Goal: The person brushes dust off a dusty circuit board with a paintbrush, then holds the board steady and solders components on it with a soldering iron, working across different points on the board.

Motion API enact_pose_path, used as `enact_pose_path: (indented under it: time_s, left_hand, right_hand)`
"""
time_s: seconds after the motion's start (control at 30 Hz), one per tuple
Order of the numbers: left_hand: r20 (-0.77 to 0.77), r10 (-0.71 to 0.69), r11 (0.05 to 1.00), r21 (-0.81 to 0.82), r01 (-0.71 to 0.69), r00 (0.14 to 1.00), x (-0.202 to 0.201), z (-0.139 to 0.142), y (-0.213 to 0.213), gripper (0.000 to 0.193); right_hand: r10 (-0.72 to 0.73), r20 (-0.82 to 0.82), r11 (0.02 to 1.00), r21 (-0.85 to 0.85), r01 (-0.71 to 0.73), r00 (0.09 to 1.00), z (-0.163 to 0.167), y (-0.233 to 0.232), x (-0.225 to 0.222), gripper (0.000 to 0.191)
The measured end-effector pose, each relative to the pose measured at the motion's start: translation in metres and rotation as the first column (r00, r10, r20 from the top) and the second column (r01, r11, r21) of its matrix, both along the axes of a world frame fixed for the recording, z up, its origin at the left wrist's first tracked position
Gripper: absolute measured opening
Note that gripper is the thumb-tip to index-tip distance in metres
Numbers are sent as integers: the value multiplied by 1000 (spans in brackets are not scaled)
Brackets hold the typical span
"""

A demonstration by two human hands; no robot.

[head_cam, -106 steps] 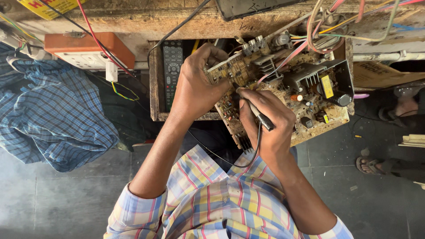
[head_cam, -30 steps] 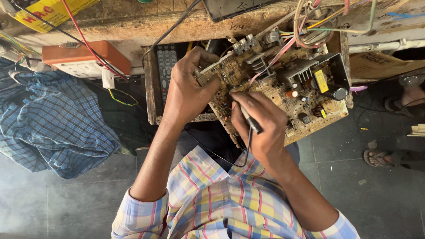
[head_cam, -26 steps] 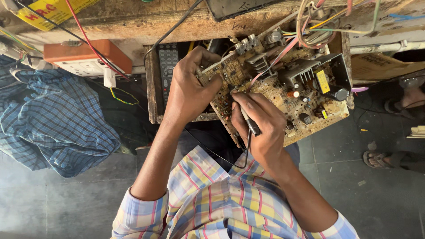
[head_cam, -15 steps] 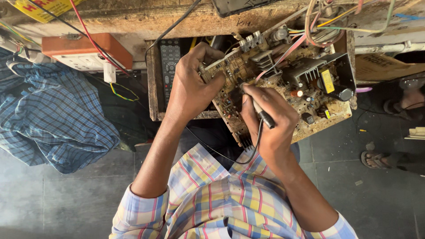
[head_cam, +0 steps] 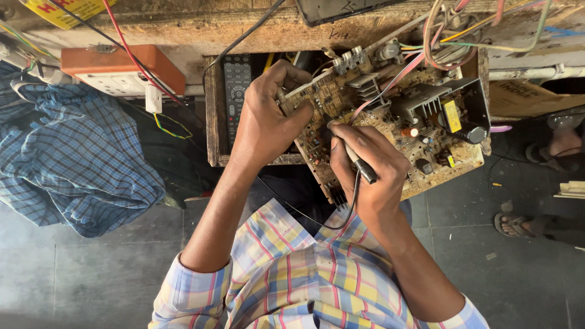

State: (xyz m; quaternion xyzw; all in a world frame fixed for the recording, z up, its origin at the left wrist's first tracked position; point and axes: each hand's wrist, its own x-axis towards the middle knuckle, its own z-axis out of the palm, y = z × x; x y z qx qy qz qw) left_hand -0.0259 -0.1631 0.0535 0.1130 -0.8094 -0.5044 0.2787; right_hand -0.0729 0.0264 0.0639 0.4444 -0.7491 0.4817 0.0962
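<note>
A grey tiled floor is filling the lower part of the view, and a rough wooden bench is running across the top. A blue checked cloth is lying in a heap on the floor at the left. The person, in a plaid shirt, is leaning over a brown circuit board that is resting tilted against the bench edge, its near corner hanging over the floor, with heat sinks, a yellow-labelled part and capacitors standing on it. A bundle of coloured wires is looping up from the board to the bench. An orange-topped socket box is sitting at the left under the bench edge, with red and black leads crossing it. A black remote is lying in a wooden tray just left of the board. The left hand is gripping the board's left edge, thumb on top and fingers curled around it. The right hand is closed around a thin black probe, holding it like a pen with its tip touching the board's middle, its cord trailing down toward the shirt. At the far right, another person's sandalled feet are resting on the floor.
</note>
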Motion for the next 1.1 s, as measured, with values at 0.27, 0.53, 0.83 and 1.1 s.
enact_pose_path:
  time_s: [0.27, 0.53, 0.83, 1.1]
  left_hand:
    - [47, 38, 997, -62, -35, 998, 9, 17, 6, 32]
    - [-1, 224, 832, -520, -192, 975, 26, 24, 47, 19]
    - [25, 280, 788, -577, -215, 960, 28, 12, 67, 27]
    - [51, 266, 783, -593, -185, 963, 26, 7, 67, 33]
  right_hand:
    - [-3, 59, 997, -74, 8, 998, -2, 3, -2, 22]
    - [-29, 19, 999, -39, 29, 999, 7, 4, 4, 22]
    - [23, 28, 1000, -22, -22, 999, 12, 2, -1, 26]
    - [18, 59, 999, -28, -16, 998, 10, 2, -4, 25]
